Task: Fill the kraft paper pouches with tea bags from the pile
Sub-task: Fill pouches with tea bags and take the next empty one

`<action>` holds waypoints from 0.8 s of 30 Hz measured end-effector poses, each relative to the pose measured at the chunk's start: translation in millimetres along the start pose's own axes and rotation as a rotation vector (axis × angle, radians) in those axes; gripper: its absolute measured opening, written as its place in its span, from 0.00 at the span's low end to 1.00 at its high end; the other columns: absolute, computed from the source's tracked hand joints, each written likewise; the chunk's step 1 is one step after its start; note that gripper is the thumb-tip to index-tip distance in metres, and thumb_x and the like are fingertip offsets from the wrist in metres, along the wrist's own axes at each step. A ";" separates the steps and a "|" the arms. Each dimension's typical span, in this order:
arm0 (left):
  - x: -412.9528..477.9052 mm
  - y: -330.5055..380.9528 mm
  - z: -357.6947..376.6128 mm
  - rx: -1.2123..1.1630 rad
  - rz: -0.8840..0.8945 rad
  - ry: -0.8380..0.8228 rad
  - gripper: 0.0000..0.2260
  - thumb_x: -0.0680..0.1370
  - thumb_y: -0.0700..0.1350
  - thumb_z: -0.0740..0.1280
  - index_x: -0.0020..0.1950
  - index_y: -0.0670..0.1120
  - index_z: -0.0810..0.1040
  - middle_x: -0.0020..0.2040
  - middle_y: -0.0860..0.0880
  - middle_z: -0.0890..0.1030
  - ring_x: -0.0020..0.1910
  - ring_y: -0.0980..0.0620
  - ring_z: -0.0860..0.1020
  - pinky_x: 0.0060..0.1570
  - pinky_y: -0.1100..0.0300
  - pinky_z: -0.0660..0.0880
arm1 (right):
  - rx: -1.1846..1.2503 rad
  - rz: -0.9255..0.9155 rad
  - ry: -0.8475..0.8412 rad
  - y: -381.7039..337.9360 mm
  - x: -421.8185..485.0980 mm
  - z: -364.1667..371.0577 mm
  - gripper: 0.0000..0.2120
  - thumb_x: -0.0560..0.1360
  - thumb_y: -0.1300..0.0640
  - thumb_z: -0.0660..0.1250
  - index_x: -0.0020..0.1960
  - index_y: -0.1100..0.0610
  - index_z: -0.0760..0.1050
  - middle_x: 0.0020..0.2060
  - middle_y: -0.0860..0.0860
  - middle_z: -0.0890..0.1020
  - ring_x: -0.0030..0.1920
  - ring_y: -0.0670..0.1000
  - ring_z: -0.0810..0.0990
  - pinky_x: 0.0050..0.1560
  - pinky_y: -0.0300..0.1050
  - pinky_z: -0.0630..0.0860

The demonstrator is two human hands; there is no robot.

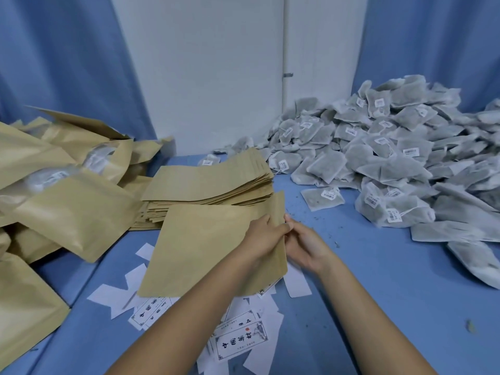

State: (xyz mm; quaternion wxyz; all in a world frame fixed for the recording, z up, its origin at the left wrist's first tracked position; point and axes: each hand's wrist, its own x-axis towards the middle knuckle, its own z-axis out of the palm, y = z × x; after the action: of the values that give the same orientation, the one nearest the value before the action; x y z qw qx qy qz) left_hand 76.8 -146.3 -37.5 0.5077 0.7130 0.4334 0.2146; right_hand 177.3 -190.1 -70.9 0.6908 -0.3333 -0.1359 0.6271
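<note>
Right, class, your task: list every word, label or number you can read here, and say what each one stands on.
"中国茶": large characters on the printed card nearest the camera; its fourth character and small print are unclear.
On the second card: similar characters, too blurred to read.
On the tea bag tags: barcodes, print too small.
On the kraft paper pouch in front: none.

We log a bare left forearm and a bare right forearm, skin uncovered right to the frame edge. Left hand and right hand bare too, fingers slender. Nails too blurred to tell.
</note>
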 end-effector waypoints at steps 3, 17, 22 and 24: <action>0.4 -5.8 1.6 -0.144 -0.006 -0.009 0.09 0.76 0.48 0.68 0.53 0.47 0.79 0.50 0.48 0.82 0.48 0.54 0.81 0.49 0.62 0.77 | -0.022 -0.009 0.007 3.0 -0.2 -0.9 0.20 0.82 0.58 0.55 0.70 0.68 0.65 0.67 0.65 0.70 0.70 0.59 0.68 0.73 0.53 0.60; 1.3 -4.5 1.5 -0.353 -0.067 0.042 0.08 0.75 0.39 0.65 0.38 0.45 0.81 0.31 0.52 0.81 0.30 0.58 0.78 0.28 0.72 0.70 | -0.157 -0.114 -0.004 6.0 -1.2 0.4 0.10 0.80 0.64 0.55 0.51 0.65 0.74 0.43 0.60 0.79 0.47 0.53 0.79 0.55 0.45 0.75; -3.4 -4.4 9.0 0.154 0.091 0.230 0.13 0.77 0.42 0.59 0.37 0.35 0.74 0.32 0.45 0.74 0.34 0.49 0.70 0.32 0.59 0.65 | -0.532 -0.239 0.114 12.1 -1.1 0.3 0.09 0.77 0.65 0.60 0.48 0.68 0.77 0.40 0.61 0.74 0.41 0.56 0.69 0.41 0.48 0.65; -4.1 -3.1 10.1 0.271 0.113 0.272 0.13 0.76 0.40 0.59 0.31 0.39 0.68 0.30 0.46 0.70 0.34 0.45 0.68 0.29 0.57 0.60 | -0.540 -0.236 0.158 12.8 -3.3 -0.2 0.08 0.76 0.67 0.62 0.43 0.64 0.80 0.39 0.61 0.78 0.42 0.56 0.73 0.43 0.48 0.70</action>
State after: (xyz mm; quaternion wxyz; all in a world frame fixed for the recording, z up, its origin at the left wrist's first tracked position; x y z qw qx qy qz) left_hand 80.9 -154.9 -43.8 0.3310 0.7625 0.4820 0.2768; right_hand 166.9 -193.4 -78.3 0.6537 -0.5345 -0.2815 0.4558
